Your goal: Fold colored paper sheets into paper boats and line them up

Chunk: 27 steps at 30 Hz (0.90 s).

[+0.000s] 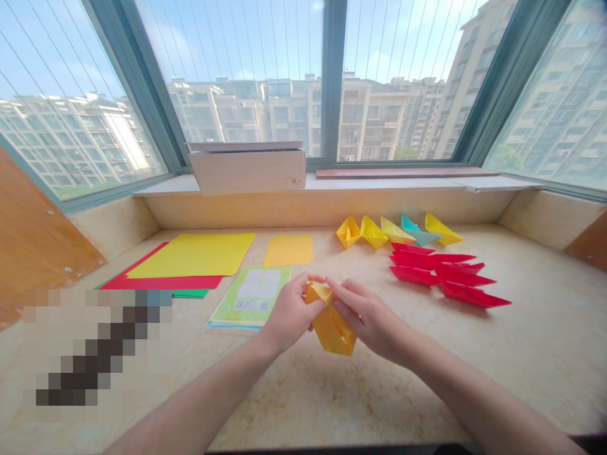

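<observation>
Both hands grip a partly folded piece of orange-yellow paper [334,330] above the counter, just in front of me. My left hand [294,309] pinches its upper left part, thumb on the near side. My right hand [367,309] holds the upper right edge, with its fingertips close to those of the left. The paper's lower part hangs below the fingers and shows an open fold. Some of its top is hidden by the fingers. Behind the left hand lies a green-and-white paper packet [251,294], and a stack of orange-yellow square sheets [288,250] is farther back.
Yellow, red and green sheets [190,256] overlap at left. Folded yellow and teal paper boats [372,232] line the back right, with several red paper boats [436,272] nearer. A white box [249,170] stands on the windowsill. A blurred patch [95,354] covers the left front.
</observation>
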{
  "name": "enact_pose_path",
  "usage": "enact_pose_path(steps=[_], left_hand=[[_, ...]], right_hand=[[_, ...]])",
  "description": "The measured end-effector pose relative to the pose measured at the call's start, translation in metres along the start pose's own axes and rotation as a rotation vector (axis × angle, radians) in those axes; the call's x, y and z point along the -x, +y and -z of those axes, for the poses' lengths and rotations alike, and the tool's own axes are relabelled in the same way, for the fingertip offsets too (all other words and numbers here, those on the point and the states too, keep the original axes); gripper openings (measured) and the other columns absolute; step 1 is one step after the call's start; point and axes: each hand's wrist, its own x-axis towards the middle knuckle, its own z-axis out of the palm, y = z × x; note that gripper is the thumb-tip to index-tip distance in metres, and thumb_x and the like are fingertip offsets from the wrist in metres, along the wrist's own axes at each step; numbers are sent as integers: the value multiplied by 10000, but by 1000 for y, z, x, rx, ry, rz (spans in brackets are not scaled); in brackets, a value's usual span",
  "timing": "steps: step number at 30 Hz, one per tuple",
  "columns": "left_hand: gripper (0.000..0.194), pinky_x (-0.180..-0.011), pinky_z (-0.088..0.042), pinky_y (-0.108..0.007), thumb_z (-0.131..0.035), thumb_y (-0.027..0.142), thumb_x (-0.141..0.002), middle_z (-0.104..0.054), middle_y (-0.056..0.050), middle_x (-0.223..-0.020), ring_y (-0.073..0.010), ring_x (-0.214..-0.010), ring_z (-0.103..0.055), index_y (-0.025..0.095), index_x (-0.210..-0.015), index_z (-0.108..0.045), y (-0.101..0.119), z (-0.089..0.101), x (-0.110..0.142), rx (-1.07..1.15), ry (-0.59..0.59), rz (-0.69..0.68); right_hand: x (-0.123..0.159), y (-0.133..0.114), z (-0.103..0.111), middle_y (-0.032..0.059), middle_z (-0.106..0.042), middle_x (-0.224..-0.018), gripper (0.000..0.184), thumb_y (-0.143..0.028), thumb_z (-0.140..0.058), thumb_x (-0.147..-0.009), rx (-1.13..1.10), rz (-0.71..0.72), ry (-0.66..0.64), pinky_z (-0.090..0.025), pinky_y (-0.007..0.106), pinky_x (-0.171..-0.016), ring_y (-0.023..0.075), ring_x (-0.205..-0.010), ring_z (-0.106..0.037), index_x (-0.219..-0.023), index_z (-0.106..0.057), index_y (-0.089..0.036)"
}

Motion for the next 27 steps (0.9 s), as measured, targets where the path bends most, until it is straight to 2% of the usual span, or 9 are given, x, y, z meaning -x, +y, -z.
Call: enact_pose_path(steps=[3,7,9,13,18,27], left_hand=[[298,-534,-452,-212,-691,300,-771,-697,-14,-826,-140,-629,-618,194,-1043,-633,1,2,0,-82,42,-91],[155,-707,-469,-247,-644,238,-809,-713,-16,-872,-175,-800,-641,189,-949,-690,3,3,4,-212,29,-220],[124,-697,-453,-244,-622,211,-813,-705,-11,-821,-169,-772,-627,178,-898,-706,4,2,6,-248,16,-244],[137,-655,-438,-234,-596,188,-817,-688,-11,-744,-154,-702,-597,158,-845,-726,4,0,7,-235,-2,-247],[176,-660,-455,-231,-566,140,-799,-702,-22,-775,-162,-729,-609,147,-859,-732,0,-3,6,-132,7,-214],[212,-631,-447,-231,-522,119,-770,-701,-29,-756,-157,-700,-605,131,-818,-728,0,-3,7,-81,-26,-204]], right_hand=[[0,-3,3,56,-575,-932,336,-271,-399,-1013,6,5,-21,-510,326,-750,192,-817,-588,-1312,-551,-255],[1,-3,6,61,-572,-961,441,-270,-376,-1021,8,63,-36,-526,321,-752,186,-827,-579,-1461,-405,-276],[2,-4,7,73,-583,-1012,488,-279,-370,-1024,6,69,-54,-539,334,-774,194,-869,-589,-1510,-323,-291],[4,-5,7,105,-600,-1131,518,-306,-361,-1028,-18,32,-81,-559,379,-834,220,-968,-611,-1536,-267,-273],[4,-2,7,107,-579,-1286,597,-251,-443,-997,-51,34,-27,-505,418,-978,237,-1145,-572,-1549,-218,-286],[3,4,6,43,-659,-1070,630,-238,-493,-973,-110,-66,-19,-529,363,-866,171,-878,-606,-1541,-225,-283]])
